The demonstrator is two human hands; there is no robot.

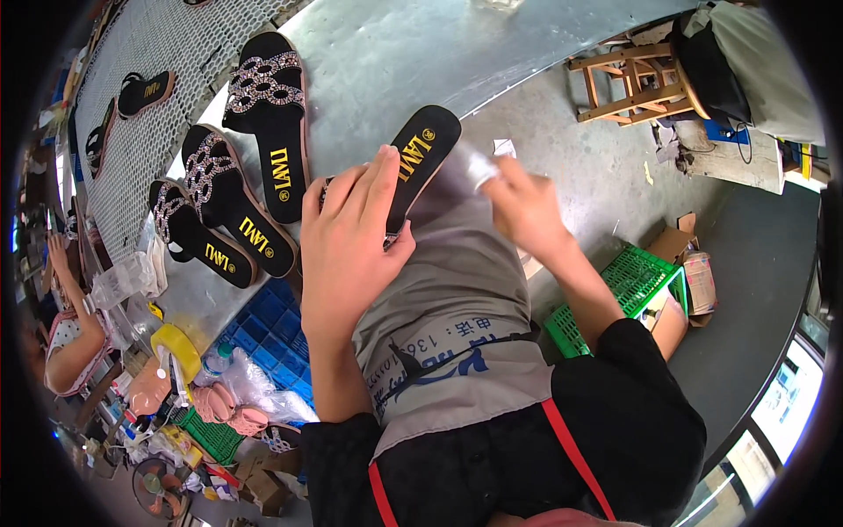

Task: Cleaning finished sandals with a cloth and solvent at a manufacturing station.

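My left hand (351,237) grips a black sandal (430,140) with gold lettering on its insole. The fingers lie over its strap end, so that part is mostly hidden. To the right of the sandal, my right hand (531,211) is curled and partly blurred by motion. A smeared small white thing (479,170) shows at its fingertips; its kind is unclear. Left of my hands, on the metal table (378,53), lie three similar sandals with glittering looped straps: a far one (277,132), a middle one (237,202) and a near one (202,233).
A mesh conveyor (189,53) with more sandals runs along the left. Yellow tape (176,347), a blue crate (272,325) and pink sandals (215,404) are at lower left. At right stand a green crate (615,285) and a wooden stool (632,83). Another person's arm (75,351) shows at far left.
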